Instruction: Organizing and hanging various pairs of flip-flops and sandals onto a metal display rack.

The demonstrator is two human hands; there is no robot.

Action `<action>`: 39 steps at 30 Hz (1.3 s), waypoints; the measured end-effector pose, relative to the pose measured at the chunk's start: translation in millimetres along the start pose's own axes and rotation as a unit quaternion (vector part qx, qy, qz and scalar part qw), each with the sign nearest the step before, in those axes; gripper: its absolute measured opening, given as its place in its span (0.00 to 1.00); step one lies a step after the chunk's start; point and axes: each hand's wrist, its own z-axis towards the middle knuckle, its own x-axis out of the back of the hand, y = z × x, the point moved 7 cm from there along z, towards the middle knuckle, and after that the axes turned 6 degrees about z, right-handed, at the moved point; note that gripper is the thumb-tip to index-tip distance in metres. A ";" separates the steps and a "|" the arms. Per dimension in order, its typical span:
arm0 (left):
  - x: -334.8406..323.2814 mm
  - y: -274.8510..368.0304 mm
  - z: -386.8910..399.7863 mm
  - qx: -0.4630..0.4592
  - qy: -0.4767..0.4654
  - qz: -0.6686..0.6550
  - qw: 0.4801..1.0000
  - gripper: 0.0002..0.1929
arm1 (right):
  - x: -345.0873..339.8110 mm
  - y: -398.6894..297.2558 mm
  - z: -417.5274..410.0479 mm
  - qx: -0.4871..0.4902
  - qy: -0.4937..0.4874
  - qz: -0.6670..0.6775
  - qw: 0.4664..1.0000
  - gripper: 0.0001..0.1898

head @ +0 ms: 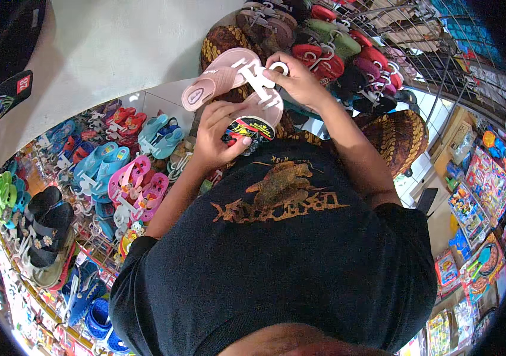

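A pair of pale pink slide sandals [199,92] with crossed straps hangs on a white plastic shoe hanger [253,79]. My right hand [299,82] pinches the hanger between thumb and fingers beside its hook. My left hand [218,131] grips a black, rounded piece [255,127] printed in red and yellow, its thumb on the near edge. The left fingers reach up to the lower pink sandal [267,104]. That sandal's near end is hidden behind the printed piece, so I cannot tell whether the two are joined.
Brown batik-patterned fabric [389,138] covers my legs. Beyond my hands lie red sandals [320,62] and green ones [340,42] on hangers. Racked footwear at left includes pink clogs [139,187] and light blue sandals [101,171]. A wire grid [413,40] and packaged toys [487,182] stand at right.
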 end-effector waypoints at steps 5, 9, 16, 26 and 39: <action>17.1 -4.9 0.8 0.027 0.062 0.050 0.996 0.20 | 4.5 11.2 1.3 0.000 0.042 0.039 0.998 0.08; 16.9 -16.2 3.4 0.069 0.088 0.077 0.991 0.16 | 6.4 20.7 -6.2 -0.009 0.116 0.090 0.989 0.08; 3.3 -6.9 1.2 0.054 0.079 0.016 0.995 0.17 | 12.2 38.8 -15.3 -0.049 0.196 0.207 0.957 0.11; -2.3 -12.7 1.6 0.030 0.081 0.047 0.995 0.19 | 24.3 13.2 -6.0 0.047 0.133 -0.169 0.976 0.22; -6.1 -28.5 11.2 0.115 0.094 0.012 0.989 0.21 | 39.3 13.8 -7.3 0.002 0.152 -0.114 0.982 0.22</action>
